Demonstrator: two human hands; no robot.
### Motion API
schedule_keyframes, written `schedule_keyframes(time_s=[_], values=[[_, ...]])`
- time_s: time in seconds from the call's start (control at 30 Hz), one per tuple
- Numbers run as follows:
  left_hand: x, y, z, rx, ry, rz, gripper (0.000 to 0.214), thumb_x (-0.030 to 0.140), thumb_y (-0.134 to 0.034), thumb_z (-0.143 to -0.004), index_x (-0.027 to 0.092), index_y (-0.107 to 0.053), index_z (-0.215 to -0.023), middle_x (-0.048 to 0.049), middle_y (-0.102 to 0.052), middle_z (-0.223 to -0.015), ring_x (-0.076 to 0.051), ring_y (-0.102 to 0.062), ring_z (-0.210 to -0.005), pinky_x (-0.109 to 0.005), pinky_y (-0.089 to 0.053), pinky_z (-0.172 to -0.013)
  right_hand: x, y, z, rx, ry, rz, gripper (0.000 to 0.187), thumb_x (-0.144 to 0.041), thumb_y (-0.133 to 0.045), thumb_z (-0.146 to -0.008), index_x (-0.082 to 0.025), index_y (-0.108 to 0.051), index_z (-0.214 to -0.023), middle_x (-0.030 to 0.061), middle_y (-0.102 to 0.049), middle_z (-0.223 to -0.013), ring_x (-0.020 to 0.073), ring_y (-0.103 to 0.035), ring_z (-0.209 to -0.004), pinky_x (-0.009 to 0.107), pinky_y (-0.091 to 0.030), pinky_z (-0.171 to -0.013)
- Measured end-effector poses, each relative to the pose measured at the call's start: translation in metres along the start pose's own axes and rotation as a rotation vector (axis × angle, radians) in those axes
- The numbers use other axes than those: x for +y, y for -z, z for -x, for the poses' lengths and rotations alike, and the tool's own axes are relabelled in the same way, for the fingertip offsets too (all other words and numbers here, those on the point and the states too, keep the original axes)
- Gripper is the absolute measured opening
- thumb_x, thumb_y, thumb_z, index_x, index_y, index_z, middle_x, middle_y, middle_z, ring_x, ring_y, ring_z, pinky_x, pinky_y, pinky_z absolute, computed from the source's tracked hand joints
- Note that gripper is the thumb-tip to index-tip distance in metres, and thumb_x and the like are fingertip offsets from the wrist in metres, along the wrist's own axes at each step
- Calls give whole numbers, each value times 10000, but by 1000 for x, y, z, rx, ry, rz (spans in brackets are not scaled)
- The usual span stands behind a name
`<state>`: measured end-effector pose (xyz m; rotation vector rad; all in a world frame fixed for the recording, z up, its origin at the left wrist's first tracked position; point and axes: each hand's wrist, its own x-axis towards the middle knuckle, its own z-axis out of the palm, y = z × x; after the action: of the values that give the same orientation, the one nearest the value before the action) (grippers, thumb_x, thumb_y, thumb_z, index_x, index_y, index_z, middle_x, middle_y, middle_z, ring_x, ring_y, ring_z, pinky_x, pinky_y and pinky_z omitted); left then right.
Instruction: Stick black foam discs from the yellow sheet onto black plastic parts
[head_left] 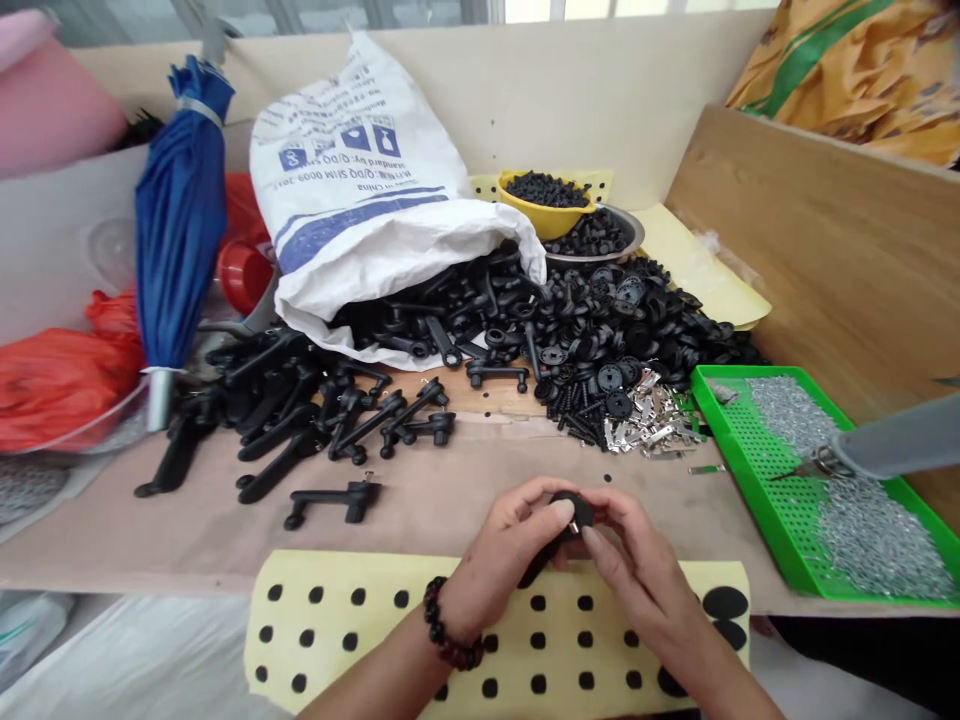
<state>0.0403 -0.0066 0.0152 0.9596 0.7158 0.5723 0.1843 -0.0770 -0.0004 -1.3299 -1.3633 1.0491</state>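
My left hand (501, 545), fingers curled closed, grips a small black plastic part (581, 508) with a silver metal piece; my right hand (646, 560) pinches its right side. The part is above the black-dotted, pale-yellow sheet (379, 610).

Beneath your left hand (510, 540) and right hand (634, 550) you have a flat, light-brown table (202, 535). Well beyond both, a smooth cream upright panel (637, 90) backs it, with a strip of pale glass window panes (427, 12) above. To your right hand's right, an upright brown wood-grained board (832, 230) meets that panel. Soft, even light surrounds you.
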Motion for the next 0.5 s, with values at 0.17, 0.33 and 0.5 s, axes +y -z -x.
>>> schedule_keyframes(time_s=[0.17, 0.33, 0.5], values=[[-3, 1, -1, 31, 58, 98, 306, 360, -603, -800, 110, -598, -977, -24, -588, -700, -69, -483, -508, -187, -374, -502, 6, -1, 6, 78, 20, -13, 283, -278, -451, -924, -277, -419, -1206, 71, -592, -1113, 213, -585, -1031, 325, -520, -829], [-2, 3, -3, 72, 47, 57, 428, 451, -584, -807, 119, -537, -1073, -19, -590, -681, -77, -495, -543, -175, -366, -531, 20, 2, 7, 147, 153, 384, 229, -179, -468, -898, -246, -474, -1116, 69, -641, -972, 211, -631, -872, 315, -506, -745], [30, 23, 16, 185, -64, -225, 439, 407, -632, -745, 156, -550, -1097, 9, -561, -700, -78, -464, -545, -165, -364, -506, 23, -3, 2, 128, 362, 682, 193, -137, -453, -887, -210, -505, -1058, 82, -697, -869, 218, -667, -757, 327, -514, -682]])
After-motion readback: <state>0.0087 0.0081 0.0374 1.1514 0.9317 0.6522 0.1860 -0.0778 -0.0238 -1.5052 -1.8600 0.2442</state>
